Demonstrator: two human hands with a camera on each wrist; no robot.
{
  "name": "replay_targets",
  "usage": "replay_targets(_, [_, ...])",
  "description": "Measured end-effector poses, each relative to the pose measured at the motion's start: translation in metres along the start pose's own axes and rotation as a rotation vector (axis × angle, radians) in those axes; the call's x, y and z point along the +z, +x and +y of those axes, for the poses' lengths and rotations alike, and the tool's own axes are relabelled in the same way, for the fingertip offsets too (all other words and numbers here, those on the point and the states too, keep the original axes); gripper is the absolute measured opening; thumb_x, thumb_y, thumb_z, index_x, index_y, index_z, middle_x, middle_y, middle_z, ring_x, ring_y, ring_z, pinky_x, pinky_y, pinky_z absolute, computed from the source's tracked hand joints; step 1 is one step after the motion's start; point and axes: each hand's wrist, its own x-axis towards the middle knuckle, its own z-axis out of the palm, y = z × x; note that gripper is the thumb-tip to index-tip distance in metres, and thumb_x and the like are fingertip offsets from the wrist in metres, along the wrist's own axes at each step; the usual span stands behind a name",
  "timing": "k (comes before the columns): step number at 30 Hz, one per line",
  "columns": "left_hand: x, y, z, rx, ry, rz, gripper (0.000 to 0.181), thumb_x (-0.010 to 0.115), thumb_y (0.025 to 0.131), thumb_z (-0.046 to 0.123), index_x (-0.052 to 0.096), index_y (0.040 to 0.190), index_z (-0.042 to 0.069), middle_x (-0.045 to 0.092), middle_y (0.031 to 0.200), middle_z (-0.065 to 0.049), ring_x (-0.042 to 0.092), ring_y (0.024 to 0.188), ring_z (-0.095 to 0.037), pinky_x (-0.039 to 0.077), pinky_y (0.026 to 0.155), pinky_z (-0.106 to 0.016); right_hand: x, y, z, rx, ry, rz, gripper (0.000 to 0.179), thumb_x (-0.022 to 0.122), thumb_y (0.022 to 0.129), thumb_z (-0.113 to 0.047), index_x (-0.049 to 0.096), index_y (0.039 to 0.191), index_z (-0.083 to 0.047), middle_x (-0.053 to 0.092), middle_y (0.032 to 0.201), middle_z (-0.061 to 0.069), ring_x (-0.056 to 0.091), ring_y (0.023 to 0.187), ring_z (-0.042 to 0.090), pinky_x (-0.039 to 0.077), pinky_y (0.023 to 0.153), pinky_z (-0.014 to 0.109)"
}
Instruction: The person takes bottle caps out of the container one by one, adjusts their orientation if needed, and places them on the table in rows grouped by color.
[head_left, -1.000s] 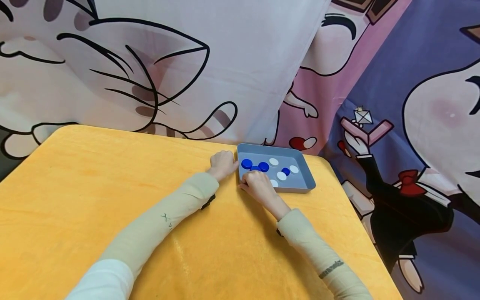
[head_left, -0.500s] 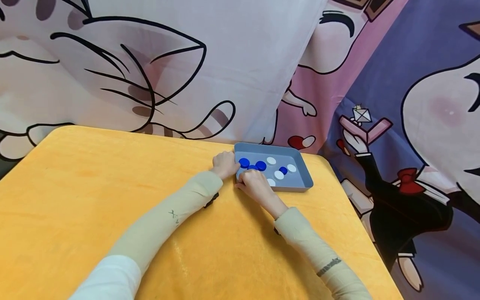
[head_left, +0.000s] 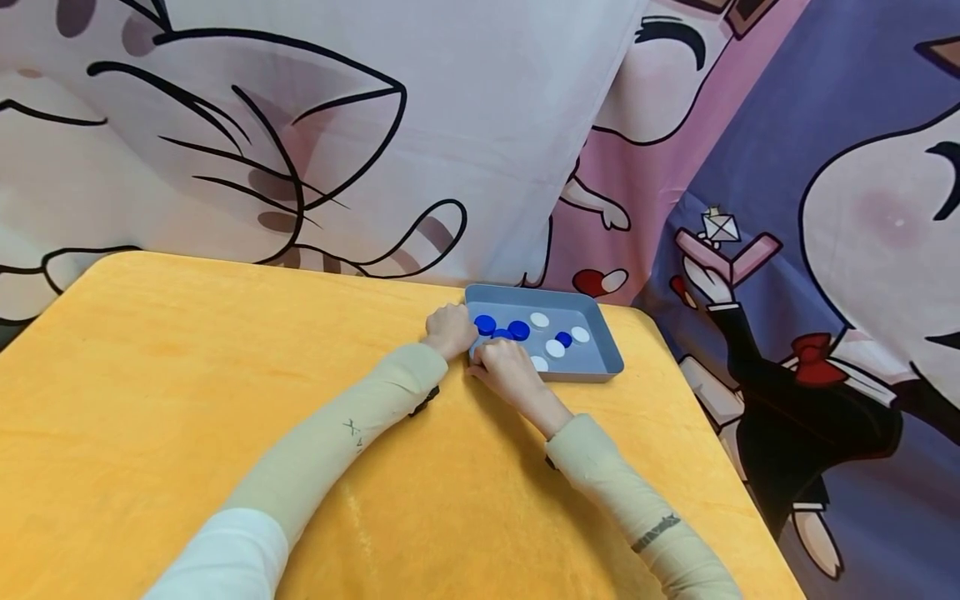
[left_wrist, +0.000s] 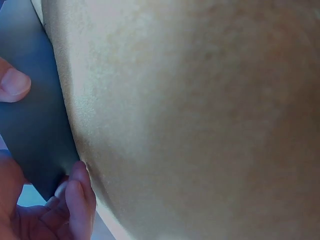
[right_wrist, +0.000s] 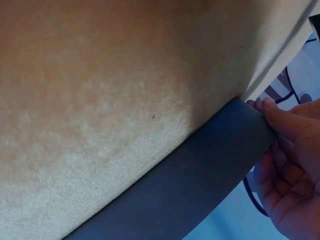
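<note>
A shallow grey-blue tray [head_left: 609,350] lies near the far edge of the table, with several blue discs [head_left: 519,331] and white discs [head_left: 540,319] inside. At its left wall is my left hand [head_left: 450,331], which grips the tray's edge with curled fingers. My right hand [head_left: 506,371] holds the tray at the front left corner and covers part of that corner. In the right wrist view, a thumb and fingers [right_wrist: 287,122] pinch the end of the tray wall [right_wrist: 190,180]. Fingers also touch the tray wall [left_wrist: 35,135] in the left wrist view.
A yellow cloth [head_left: 187,375] covers the table. Behind it hangs a printed curtain [head_left: 510,125] with cartoon figures, close to the tray's far side. The table's right edge runs a little beyond the tray.
The head view has turned slightly right. My left hand has shifted right, closer over the tray's left wall. The right hand stays at its corner, and the discs keep their places.
</note>
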Motion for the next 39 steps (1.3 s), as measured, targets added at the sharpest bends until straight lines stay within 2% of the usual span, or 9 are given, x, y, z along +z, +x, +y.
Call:
replay_targets(8, [0.002,0.002,-0.002,0.018,-0.072,-0.013,0.021,0.056,0.091,0.019,0.067,0.085,0.002,0.07,0.091,-0.015,0.069,0.085,-0.03,0.057,0.071,-0.04,0.001,0.0,0.0,0.0,-0.001,-0.002,0.036,0.078,0.079,-0.018,0.051,0.055,-0.015,0.042,0.053,-0.004,0.05,0.055,0.012,0.039,0.051,0.024])
replay_targets(14, [0.001,0.001,-0.004,0.029,-0.071,0.0,0.02,0.057,0.091,0.017,0.066,0.082,0.002,0.07,0.09,-0.015,0.069,0.085,-0.031,0.057,0.071,-0.04,0.002,0.001,-0.001,-0.028,0.04,0.0,0.022,0.077,0.08,-0.017,0.062,0.064,-0.013,0.055,0.06,-0.002,0.054,0.06,0.013,0.045,0.056,0.025])
replay_targets(18, [0.0,0.0,-0.004,0.025,-0.082,-0.013,0.019,0.055,0.092,0.015,0.066,0.086,0.001,0.07,0.092,-0.016,0.068,0.087,-0.031,0.057,0.073,-0.04,0.002,0.001,-0.002,-0.039,0.059,-0.009,0.015,0.076,0.081,-0.017,0.068,0.071,-0.011,0.062,0.066,0.0,0.058,0.064,0.015,0.05,0.061,0.028])
replay_targets(25, [-0.006,-0.003,-0.006,-0.007,-0.096,-0.039,0.019,0.055,0.092,0.012,0.067,0.098,-0.001,0.07,0.101,-0.017,0.068,0.094,-0.031,0.057,0.078,-0.042,0.001,0.004,-0.005,-0.032,0.052,-0.009,0.017,0.071,0.086,-0.017,0.067,0.07,-0.011,0.061,0.063,0.001,0.059,0.061,0.015,0.048,0.055,0.03])
replay_targets(30, [-0.009,-0.006,-0.01,-0.02,-0.11,-0.048,0.019,0.057,0.091,0.012,0.068,0.1,-0.001,0.069,0.104,-0.018,0.067,0.095,-0.03,0.057,0.077,-0.041,-0.003,0.006,-0.009,-0.011,0.072,0.0,0.018,0.067,0.088,-0.017,0.067,0.071,-0.012,0.06,0.062,0.001,0.056,0.059,0.014,0.046,0.053,0.029])
replay_targets(39, [-0.015,-0.01,-0.025,-0.02,-0.108,-0.052,0.02,0.054,0.091,0.009,0.066,0.103,-0.002,0.068,0.106,-0.019,0.066,0.097,-0.031,0.056,0.078,-0.041,-0.007,0.008,-0.01,0.006,0.087,0.018,0.014,0.065,0.089,-0.016,0.075,0.082,-0.009,0.07,0.072,0.001,0.062,0.064,0.014,0.051,0.059,0.026])
